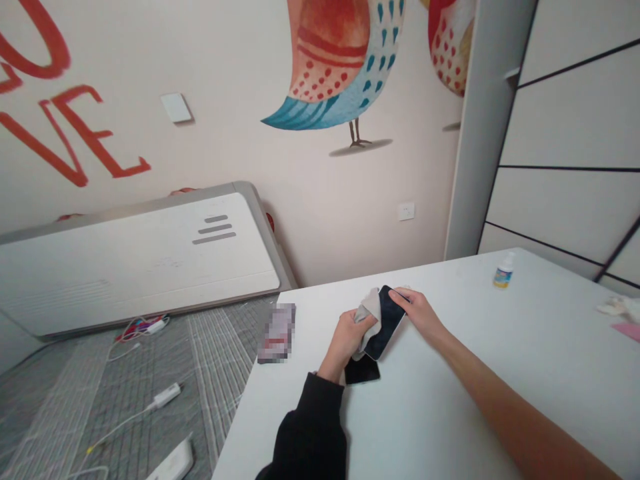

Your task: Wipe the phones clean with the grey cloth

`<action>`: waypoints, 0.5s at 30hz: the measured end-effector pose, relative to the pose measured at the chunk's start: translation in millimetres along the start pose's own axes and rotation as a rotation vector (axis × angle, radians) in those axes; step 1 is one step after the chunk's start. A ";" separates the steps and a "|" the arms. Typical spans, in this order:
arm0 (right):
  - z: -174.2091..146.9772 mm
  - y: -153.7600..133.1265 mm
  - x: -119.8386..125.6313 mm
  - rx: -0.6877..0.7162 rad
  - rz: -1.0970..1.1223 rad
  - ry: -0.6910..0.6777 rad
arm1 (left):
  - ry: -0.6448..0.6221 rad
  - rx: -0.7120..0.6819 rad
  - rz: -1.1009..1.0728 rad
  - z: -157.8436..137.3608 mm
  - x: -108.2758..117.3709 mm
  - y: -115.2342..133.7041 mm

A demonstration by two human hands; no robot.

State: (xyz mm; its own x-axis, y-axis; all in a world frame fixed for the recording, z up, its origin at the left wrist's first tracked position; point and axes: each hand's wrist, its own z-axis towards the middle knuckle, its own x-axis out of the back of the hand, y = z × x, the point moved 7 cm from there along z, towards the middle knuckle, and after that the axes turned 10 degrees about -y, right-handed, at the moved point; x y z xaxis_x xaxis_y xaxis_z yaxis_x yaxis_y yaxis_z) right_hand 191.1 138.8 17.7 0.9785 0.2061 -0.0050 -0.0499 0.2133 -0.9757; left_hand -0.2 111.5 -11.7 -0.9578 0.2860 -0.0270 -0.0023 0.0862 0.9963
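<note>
Grey cloth (367, 308) bunched under left hand (349, 333) fingers, pressed on phone (385, 322) screen. Right hand (417, 312) fingers clamp the phone's top edge, tilting it off the table (500, 360), likely steadying it. Second dark phone (363, 370) lies flat beneath. Bottle (503, 270) well apart.

We see the left hand (346, 335) pressing a grey cloth (367, 308) against a dark phone (386, 321), which the right hand (417, 312) grips at its far end above the white table (450, 373). A second dark phone (362, 370) lies flat just under them. A small bottle (503, 270) stands well apart to the right, and a blurred card (277, 332) lies near the table's left edge.
</note>
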 end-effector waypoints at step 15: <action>-19.0 28.6 -62.8 -0.159 0.289 -0.242 | 0.323 -0.191 -0.351 1.1 40.2 9.7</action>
State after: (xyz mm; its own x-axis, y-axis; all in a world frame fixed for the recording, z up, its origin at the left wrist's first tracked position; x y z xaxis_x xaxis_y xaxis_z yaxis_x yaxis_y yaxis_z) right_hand 132.0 113.9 -14.1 0.8526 0.4587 -0.2503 -0.2656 -0.0322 -0.9636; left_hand -38.4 124.9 -3.1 -0.9298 -0.0412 -0.3658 -0.3631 -0.0603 0.9298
